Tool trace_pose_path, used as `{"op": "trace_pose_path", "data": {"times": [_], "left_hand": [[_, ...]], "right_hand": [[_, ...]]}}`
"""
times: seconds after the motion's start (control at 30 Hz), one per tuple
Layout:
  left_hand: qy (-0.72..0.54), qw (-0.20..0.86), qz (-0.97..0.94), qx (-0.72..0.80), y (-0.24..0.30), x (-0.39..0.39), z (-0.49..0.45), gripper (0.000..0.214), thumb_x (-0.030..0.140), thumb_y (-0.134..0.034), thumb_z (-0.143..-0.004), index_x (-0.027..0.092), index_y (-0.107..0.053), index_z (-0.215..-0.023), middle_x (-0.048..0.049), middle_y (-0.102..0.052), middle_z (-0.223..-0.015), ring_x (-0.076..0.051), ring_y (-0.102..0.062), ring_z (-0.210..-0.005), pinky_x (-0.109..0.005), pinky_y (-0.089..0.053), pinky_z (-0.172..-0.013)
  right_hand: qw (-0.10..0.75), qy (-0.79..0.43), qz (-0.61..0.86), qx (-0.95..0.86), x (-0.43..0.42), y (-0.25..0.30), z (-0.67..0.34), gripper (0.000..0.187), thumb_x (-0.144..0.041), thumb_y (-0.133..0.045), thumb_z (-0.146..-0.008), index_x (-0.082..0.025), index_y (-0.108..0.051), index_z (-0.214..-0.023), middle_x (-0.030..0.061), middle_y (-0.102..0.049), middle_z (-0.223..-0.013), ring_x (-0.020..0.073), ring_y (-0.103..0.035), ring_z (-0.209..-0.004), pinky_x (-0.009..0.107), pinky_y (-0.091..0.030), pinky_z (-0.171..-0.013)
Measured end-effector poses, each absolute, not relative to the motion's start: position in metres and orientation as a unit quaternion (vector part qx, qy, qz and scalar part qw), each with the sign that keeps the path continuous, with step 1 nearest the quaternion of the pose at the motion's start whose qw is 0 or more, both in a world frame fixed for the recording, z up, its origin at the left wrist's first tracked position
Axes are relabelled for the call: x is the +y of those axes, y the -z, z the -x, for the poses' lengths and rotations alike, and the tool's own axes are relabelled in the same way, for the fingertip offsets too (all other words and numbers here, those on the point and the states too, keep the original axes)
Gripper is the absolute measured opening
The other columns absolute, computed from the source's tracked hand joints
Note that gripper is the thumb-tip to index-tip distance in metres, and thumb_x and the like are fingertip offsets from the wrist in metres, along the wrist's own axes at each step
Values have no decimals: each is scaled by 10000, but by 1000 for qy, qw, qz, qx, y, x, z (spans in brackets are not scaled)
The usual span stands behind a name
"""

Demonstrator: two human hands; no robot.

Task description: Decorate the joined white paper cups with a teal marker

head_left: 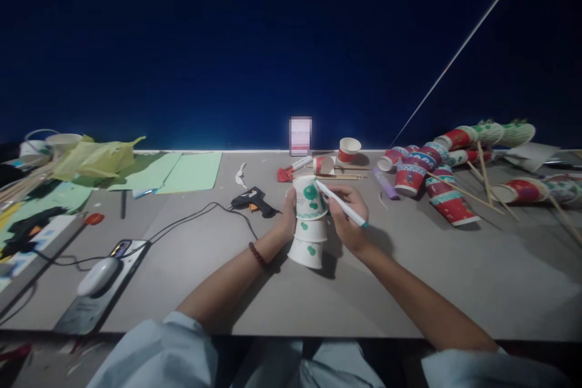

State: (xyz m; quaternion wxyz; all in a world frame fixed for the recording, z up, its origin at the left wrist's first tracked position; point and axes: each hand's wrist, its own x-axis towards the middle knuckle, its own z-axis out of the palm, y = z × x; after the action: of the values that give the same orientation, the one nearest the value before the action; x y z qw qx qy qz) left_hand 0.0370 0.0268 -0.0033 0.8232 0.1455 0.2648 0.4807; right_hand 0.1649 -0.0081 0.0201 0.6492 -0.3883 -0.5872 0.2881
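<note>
A stack of white paper cups with green dots stands upside down on the grey table. My left hand is wrapped round the stack's left side, holding it steady. My right hand pinches a white marker with a teal cap. The marker's tip touches the top cup near a green blot. A bead bracelet sits on my left wrist.
A black glue gun with its cable lies left of the cups. Red patterned cups on wooden sticks crowd the right side. Green paper sheets lie at the back left. A phone and a white mouse sit front left.
</note>
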Motion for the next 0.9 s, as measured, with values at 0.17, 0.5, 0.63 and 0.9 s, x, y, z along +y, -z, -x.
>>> {"op": "trace_pose_path", "data": {"times": [0.17,0.5,0.63,0.9], "left_hand": [[-510,814,-115,255,-2,21,-42,451,543,-488,-891,148,-682,-789,-32,-700,-628,-187,-670,-609,-297,-526,-735],[-547,779,-158,262,0,18,-45,444,545,-516,-875,143,-702,-845,-52,-725,-702,-221,-698,-761,-317,-501,-837],[-547,777,-175,257,-2,17,-44,457,562,-526,-866,142,-705,-849,-56,-728,-716,-225,-700,-781,-317,-502,-845],[-559,766,-204,245,-2,16,-45,442,543,-534,-871,139,-711,-903,-67,-754,-830,-218,-707,-811,-312,-513,-846]], "right_hand": [[648,-291,362,-603,-15,-19,-162,171,-301,-603,-891,-238,-619,-1049,101,-714,-1173,254,-681,-1110,443,-554,-959],[643,-275,367,-613,-16,-16,-163,167,-250,-604,-881,-245,-622,-1047,101,-707,-1194,272,-652,-1165,472,-538,-983],[644,-274,366,-614,-16,-15,-162,166,-253,-602,-883,-247,-624,-1048,103,-704,-1198,269,-657,-1154,471,-540,-978],[637,-254,366,-629,-17,-14,-162,168,-275,-611,-871,-254,-646,-1034,98,-707,-1171,286,-644,-1166,511,-514,-994]]}}
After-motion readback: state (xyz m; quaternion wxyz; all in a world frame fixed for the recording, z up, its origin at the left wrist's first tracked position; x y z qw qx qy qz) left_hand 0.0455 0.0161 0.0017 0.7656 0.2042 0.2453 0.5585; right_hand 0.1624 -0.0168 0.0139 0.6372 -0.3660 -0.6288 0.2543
